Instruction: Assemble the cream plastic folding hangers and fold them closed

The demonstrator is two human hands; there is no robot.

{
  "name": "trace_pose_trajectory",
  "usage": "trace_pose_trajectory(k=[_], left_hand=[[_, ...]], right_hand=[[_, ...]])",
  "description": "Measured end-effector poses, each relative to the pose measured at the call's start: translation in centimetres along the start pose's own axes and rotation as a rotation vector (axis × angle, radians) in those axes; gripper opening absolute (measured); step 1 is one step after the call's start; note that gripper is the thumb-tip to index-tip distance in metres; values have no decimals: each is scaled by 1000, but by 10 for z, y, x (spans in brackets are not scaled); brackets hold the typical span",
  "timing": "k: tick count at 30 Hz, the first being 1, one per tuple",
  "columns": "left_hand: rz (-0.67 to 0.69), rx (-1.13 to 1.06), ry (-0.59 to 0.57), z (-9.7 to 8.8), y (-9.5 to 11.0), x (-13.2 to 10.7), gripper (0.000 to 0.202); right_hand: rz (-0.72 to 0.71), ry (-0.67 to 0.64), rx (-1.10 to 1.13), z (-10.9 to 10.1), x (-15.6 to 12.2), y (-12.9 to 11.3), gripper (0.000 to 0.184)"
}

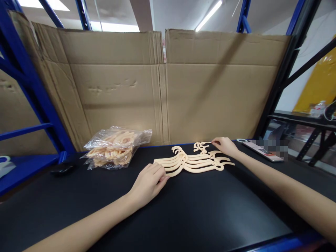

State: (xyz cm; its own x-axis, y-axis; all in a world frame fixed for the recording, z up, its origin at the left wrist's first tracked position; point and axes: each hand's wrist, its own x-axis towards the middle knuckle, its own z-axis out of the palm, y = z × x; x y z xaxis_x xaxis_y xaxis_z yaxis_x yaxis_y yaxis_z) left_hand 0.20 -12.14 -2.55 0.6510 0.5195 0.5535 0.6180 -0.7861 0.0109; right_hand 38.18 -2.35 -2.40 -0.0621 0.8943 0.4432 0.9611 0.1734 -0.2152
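Several cream plastic clothes hangers [199,167] lie overlapped in a row on the black tabletop, hooks toward the back. My left hand [151,180] is closed at their left end, its thumb and fingers round the tip of the nearest hanger. At the back right of the row, my right hand [225,145] pinches the thin end of another cream hanger [204,144] between thumb and fingers. The overlap hides much of that hanger's shape.
Clear plastic bags of cream hangers [115,148] lie at the back left, with a dark object [62,168] beside them. A phone-like slab [264,151] and a white ring [242,140] are at right. Cardboard panels [126,87] wall the back between blue posts.
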Motion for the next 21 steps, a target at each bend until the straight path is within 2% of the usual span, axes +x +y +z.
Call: trace_pose_trajectory(k=[4, 8, 11, 15, 21], left_hand=[[2, -42, -13, -1, 0, -2, 19], [-22, -84, -27, -4, 3, -3, 9], [-13, -102, -34, -5, 4, -2, 11], [0, -131, -31, -7, 5, -2, 14], [14, -153, -15, -8, 5, -2, 21]], right_hand=[[-61, -71, -39, 4, 30, 6, 24], [-167, -155, -61, 8, 46, -4, 23], [-203, -190, -96, 13, 46, -16, 18], [-184, -202, -172, 20, 40, -27, 15], [-144, -180, -228, 23, 35, -31, 21]])
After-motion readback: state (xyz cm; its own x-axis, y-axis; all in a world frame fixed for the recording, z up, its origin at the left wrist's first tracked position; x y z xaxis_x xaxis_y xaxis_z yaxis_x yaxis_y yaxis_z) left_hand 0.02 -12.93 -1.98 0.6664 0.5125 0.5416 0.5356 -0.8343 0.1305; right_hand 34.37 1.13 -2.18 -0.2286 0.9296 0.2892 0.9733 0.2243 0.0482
